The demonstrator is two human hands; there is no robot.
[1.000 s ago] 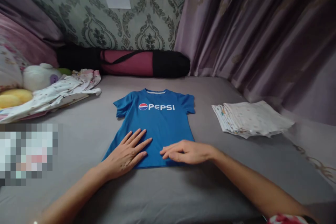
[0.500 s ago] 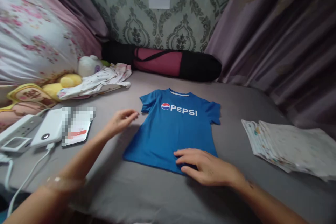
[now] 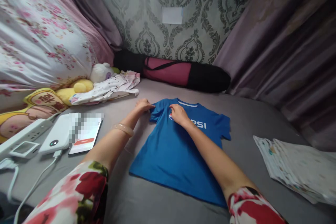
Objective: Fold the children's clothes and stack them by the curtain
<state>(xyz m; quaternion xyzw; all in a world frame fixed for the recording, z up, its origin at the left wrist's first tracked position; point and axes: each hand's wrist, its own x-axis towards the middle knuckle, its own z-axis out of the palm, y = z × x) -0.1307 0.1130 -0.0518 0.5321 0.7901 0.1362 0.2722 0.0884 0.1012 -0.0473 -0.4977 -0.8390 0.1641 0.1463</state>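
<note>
A blue T-shirt (image 3: 173, 150) with a white Pepsi print lies front side up on the grey sheet, its collar away from me. My left hand (image 3: 144, 105) is closed at the edge of the sleeve on the left, fingertips pinching the cloth. On the chest, my right hand (image 3: 179, 114) reaches over the round logo and covers part of the lettering. Its fingers are drawn together on the fabric near the left shoulder. The right forearm crosses above the shirt's lower right part.
At right lies a stack of folded pale cloths (image 3: 301, 168). A phone (image 3: 89, 136), a white power bank (image 3: 59, 134) with a cable and a power strip (image 3: 34, 129) are at left. Behind them are plush toys and a crumpled white garment (image 3: 110, 89). A black-and-maroon long bag (image 3: 168, 71) lies along the wall.
Both hands have moved forward to the shirt's upper left. The left now grips the sleeve; the right has left the bottom hem for the chest. The camera view has shifted slightly.
</note>
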